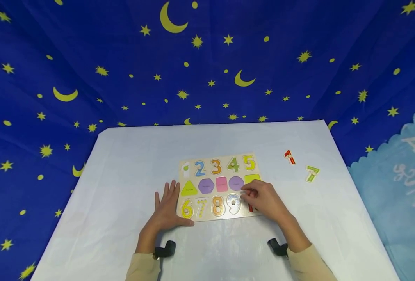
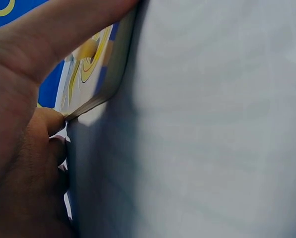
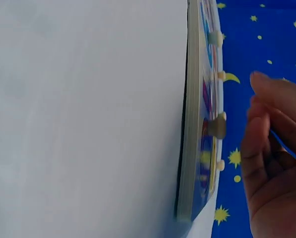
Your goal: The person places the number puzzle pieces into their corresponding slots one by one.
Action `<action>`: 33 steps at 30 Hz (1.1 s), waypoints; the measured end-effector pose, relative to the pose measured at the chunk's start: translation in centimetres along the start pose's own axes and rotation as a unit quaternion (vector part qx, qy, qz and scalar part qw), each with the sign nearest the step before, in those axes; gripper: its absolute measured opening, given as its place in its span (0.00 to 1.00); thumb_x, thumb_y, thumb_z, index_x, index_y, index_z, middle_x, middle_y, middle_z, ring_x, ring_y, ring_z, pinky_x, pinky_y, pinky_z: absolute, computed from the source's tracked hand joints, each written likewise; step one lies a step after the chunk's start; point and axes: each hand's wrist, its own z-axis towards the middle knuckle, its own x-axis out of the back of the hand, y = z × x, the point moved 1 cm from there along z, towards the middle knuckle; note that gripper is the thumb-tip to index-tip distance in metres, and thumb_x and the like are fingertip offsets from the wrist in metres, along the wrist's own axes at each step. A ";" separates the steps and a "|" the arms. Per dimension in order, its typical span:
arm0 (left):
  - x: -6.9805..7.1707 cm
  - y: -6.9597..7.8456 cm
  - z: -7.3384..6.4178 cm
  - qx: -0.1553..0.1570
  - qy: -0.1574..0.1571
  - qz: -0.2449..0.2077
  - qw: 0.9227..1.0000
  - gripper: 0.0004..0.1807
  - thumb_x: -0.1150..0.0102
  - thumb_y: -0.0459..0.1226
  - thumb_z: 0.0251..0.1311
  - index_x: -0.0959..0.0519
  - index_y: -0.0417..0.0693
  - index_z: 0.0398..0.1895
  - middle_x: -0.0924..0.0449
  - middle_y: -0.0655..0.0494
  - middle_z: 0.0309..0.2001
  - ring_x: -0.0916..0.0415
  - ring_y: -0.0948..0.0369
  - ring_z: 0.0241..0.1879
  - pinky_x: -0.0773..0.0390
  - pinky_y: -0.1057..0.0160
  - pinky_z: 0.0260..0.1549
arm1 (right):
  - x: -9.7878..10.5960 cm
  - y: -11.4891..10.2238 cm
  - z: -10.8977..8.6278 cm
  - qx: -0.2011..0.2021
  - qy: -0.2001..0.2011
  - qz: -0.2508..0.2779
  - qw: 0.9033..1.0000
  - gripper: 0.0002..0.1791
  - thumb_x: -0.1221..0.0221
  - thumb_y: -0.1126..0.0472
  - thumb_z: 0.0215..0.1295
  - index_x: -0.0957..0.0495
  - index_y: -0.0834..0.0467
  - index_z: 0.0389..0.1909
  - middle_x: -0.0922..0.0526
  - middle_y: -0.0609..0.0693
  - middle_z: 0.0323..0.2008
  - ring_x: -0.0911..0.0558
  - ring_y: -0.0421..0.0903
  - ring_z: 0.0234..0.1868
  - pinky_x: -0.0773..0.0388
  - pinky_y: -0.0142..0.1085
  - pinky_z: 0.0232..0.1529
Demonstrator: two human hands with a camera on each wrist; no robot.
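Observation:
A wooden number puzzle board [image 1: 211, 200] lies flat, with knobbed digits around a middle row of coloured shapes. My left hand [image 1: 166, 208] rests at its left end, fingers straight along the side and thumb on the front corner. My right hand [image 1: 265, 200] hovers over the board's right end, fingers loosely bent, nothing between them. It partly covers a red number piece [image 1: 251, 208] beside the 9 [image 1: 233, 204]. In the right wrist view, a knob [image 3: 218, 126] stands apart from the fingertips. The 1 and 7 recesses show printed pictures.
A loose red 1 [image 1: 289, 157] and a loose green 7 [image 1: 312, 173] lie on the white table [image 1: 130, 160] right of the board. A blue star-patterned cloth [image 1: 207, 50] hangs behind the table. Black wrist mounts [image 1: 166, 249] stick out inward from both wrists.

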 end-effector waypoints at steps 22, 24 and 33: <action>0.3 0.2 -0.1 -0.001 0.007 -0.003 1.000 0.79 0.25 0.65 0.23 0.62 0.46 0.77 0.71 0.49 0.77 0.79 0.51 0.73 0.79 0.41 0.64 | 3.3 2.7 -0.6 -0.030 0.130 0.000 0.991 0.10 0.30 0.62 0.54 0.16 0.58 0.37 0.23 0.42 0.26 0.24 0.39 0.26 0.25 0.27 0.26; 0.2 0.2 0.1 -0.002 0.008 -0.003 1.000 0.79 0.25 0.64 0.23 0.62 0.47 0.77 0.71 0.49 0.77 0.79 0.51 0.73 0.79 0.41 0.64 | 3.5 2.9 -0.6 -0.030 0.134 -0.004 0.990 0.10 0.30 0.63 0.54 0.16 0.58 0.37 0.23 0.42 0.26 0.24 0.39 0.26 0.25 0.26 0.26; 0.1 0.1 0.2 0.009 -0.002 0.002 1.000 0.79 0.25 0.65 0.23 0.63 0.48 0.77 0.72 0.50 0.77 0.81 0.52 0.73 0.80 0.41 0.64 | 4.2 3.9 -0.7 -0.028 0.163 -0.016 0.986 0.10 0.29 0.65 0.52 0.15 0.59 0.37 0.21 0.45 0.27 0.23 0.41 0.26 0.27 0.23 0.25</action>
